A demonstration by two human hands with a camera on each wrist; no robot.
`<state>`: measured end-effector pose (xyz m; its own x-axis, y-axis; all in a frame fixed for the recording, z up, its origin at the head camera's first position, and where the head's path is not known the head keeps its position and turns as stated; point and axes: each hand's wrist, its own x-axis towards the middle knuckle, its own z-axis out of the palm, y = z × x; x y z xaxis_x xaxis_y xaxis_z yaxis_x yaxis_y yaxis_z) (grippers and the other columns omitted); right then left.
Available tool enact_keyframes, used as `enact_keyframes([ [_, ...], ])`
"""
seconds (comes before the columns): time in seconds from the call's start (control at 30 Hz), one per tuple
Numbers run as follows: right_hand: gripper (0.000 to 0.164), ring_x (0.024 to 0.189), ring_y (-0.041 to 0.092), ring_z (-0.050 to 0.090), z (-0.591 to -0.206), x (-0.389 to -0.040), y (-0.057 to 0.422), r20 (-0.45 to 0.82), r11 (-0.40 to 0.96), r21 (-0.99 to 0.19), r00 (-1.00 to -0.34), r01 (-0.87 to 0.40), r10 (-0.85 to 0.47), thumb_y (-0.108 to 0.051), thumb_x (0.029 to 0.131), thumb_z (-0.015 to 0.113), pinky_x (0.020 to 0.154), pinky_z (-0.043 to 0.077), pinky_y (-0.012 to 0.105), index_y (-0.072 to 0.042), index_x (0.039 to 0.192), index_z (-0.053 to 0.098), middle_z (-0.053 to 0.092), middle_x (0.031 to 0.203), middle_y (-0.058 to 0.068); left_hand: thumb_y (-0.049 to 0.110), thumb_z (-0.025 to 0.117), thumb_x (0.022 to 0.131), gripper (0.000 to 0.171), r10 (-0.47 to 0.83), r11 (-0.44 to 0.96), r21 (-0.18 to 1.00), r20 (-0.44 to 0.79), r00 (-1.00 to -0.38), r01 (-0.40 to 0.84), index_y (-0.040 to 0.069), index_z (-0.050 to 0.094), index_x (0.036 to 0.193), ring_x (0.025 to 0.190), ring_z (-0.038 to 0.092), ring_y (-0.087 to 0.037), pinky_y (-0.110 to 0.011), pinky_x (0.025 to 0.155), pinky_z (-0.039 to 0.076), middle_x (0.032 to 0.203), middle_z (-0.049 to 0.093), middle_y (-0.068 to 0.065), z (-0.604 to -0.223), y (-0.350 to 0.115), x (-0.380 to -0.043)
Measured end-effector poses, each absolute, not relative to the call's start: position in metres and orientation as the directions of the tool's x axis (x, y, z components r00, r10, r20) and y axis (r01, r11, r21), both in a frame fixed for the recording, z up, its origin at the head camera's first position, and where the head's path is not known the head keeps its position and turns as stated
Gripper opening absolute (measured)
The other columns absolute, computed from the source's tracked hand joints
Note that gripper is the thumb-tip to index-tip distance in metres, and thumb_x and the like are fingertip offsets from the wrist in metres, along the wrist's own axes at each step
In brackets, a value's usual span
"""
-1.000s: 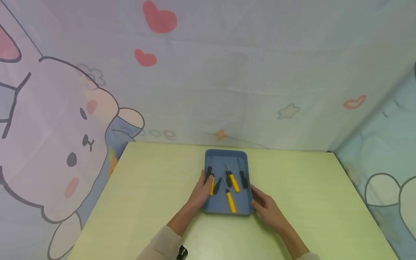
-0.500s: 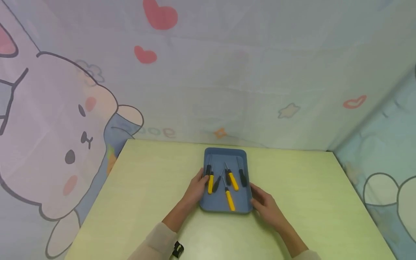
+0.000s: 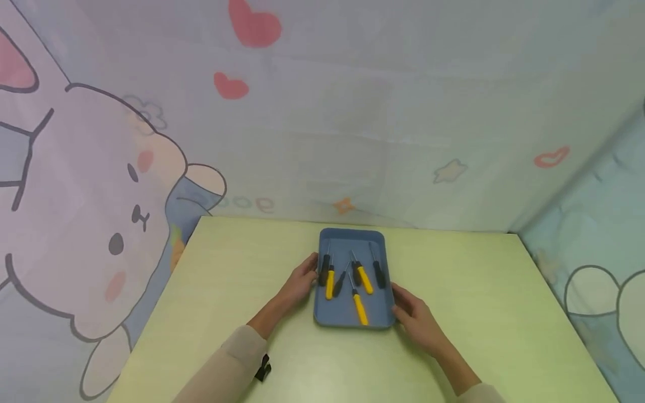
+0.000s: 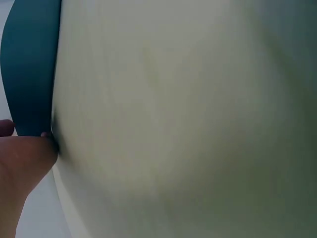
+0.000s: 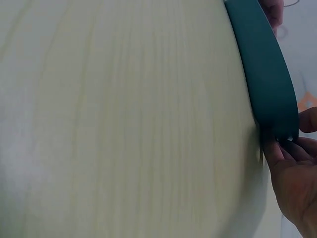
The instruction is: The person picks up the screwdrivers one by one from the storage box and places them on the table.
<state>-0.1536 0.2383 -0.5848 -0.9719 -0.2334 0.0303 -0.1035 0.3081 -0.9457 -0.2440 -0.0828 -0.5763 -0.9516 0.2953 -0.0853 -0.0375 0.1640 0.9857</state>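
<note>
A shallow blue tray (image 3: 353,320) lies on the table, with several screwdrivers inside. Some have yellow handles, such as the screwdriver (image 3: 360,310) near the front; others, like the black screwdriver (image 3: 379,274) at the right, are dark. My left hand (image 3: 298,282) holds the left side, thumb at the rim. In the left wrist view the tray wall (image 4: 32,64) meets the left hand's fingers (image 4: 29,148). My right hand (image 3: 415,319) grips the right side near the front corner. The right wrist view shows its fingers (image 5: 290,158) against the wall, thumb at the rim.
The pale yellow-green table (image 3: 252,252) reaches back to a cloth backdrop (image 3: 327,112) printed with hearts and a rabbit. A small black object (image 3: 263,369) shows beside the left sleeve (image 3: 227,358).
My left hand has drawn back leftward, its thumb moving from over the screwdrivers to the tray's rim. The tray and right hand stay in nearly the same place.
</note>
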Motion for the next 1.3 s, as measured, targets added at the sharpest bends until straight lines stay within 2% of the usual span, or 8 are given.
enact_keyframes([
  [0.13,0.056,0.150,0.041,0.041,-0.5872,-0.1563,0.2406,-0.009,0.327,-0.942,-0.972,-0.070,-0.233,0.001,0.107,0.054,0.115,0.039,0.021,0.004,0.160,0.039,0.043,0.163,0.024,0.005,0.044,0.108,0.063,0.332,0.152,0.988,-0.091,-0.939,-0.042,-0.003,0.021,0.167,0.160,0.023,-0.034,-0.047,0.130,0.021,0.173,0.023,-0.020,-0.5844,-0.0877,-0.2438],
  [0.23,0.056,0.151,0.041,0.040,-0.5874,-0.1567,0.2410,-0.021,0.313,-0.948,-0.972,-0.054,-0.233,0.001,0.107,0.054,0.113,0.038,0.018,0.004,0.161,0.038,0.040,0.164,0.024,0.004,0.044,0.110,0.061,0.360,0.141,0.990,-0.049,-0.932,0.002,-0.006,0.020,0.166,0.159,0.023,-0.037,-0.050,0.130,0.020,0.172,0.022,-0.023,-0.5846,-0.0884,-0.2446],
  [0.43,0.056,0.151,0.042,0.040,-0.5865,-0.1585,0.2404,0.014,0.287,-0.955,-0.975,-0.080,-0.223,0.002,0.107,0.054,0.118,0.038,0.028,0.004,0.161,0.038,0.040,0.165,0.024,0.006,0.043,0.112,0.059,0.379,0.171,0.983,-0.003,-0.925,0.067,-0.004,0.020,0.166,0.159,0.024,-0.034,-0.047,0.130,0.020,0.172,0.024,-0.021,-0.5801,-0.0865,-0.2477],
  [0.63,0.056,0.151,0.042,0.040,-0.5879,-0.1577,0.2408,0.007,0.282,-0.956,-0.972,-0.075,-0.235,0.002,0.107,0.054,0.112,0.038,0.015,0.004,0.161,0.038,0.039,0.165,0.025,0.004,0.043,0.112,0.059,0.375,0.166,0.984,-0.007,-0.927,0.059,-0.005,0.020,0.166,0.159,0.024,-0.035,-0.048,0.130,0.019,0.171,0.024,-0.022,-0.5821,-0.0861,-0.2462],
  [0.87,0.056,0.151,0.041,0.040,-0.5889,-0.1576,0.2411,-0.012,0.272,-0.961,-0.976,-0.049,-0.218,0.000,0.107,0.056,0.110,0.038,0.014,0.003,0.160,0.040,0.040,0.165,0.024,0.004,0.045,0.112,0.059,0.387,0.147,0.986,0.011,-0.922,0.073,-0.006,0.021,0.165,0.159,0.023,-0.036,-0.048,0.129,0.020,0.172,0.023,-0.023,-0.5843,-0.0877,-0.2450],
  [1.07,0.057,0.151,0.042,0.040,-0.5888,-0.1596,0.2415,0.005,0.279,-0.958,-0.975,-0.068,-0.221,0.002,0.106,0.056,0.114,0.039,0.020,0.004,0.160,0.040,0.040,0.164,0.025,0.003,0.046,0.112,0.060,0.403,0.126,0.988,0.036,-0.915,0.094,-0.007,0.019,0.165,0.160,0.021,-0.036,-0.046,0.129,0.020,0.172,0.021,-0.024,-0.5867,-0.0883,-0.2477],
  [1.17,0.057,0.150,0.042,0.041,-0.5880,-0.1602,0.2413,0.002,0.284,-0.957,-0.977,-0.064,-0.214,0.002,0.105,0.056,0.114,0.039,0.020,0.003,0.160,0.041,0.040,0.164,0.024,0.002,0.046,0.112,0.060,0.401,0.127,0.986,0.048,-0.915,0.107,-0.008,0.020,0.165,0.159,0.021,-0.037,-0.047,0.129,0.020,0.171,0.022,-0.025,-0.5862,-0.0878,-0.2488],
  [1.3,0.057,0.151,0.039,0.041,-0.5880,-0.1610,0.2413,-0.026,0.307,-0.951,-0.980,-0.037,-0.199,0.001,0.105,0.057,0.119,0.039,0.032,0.001,0.161,0.041,0.040,0.165,0.022,0.003,0.046,0.112,0.060,0.405,0.136,0.985,0.039,-0.913,0.103,-0.007,0.020,0.165,0.159,0.021,-0.038,-0.048,0.129,0.019,0.172,0.021,-0.025,-0.5863,-0.0877,-0.2479],
])
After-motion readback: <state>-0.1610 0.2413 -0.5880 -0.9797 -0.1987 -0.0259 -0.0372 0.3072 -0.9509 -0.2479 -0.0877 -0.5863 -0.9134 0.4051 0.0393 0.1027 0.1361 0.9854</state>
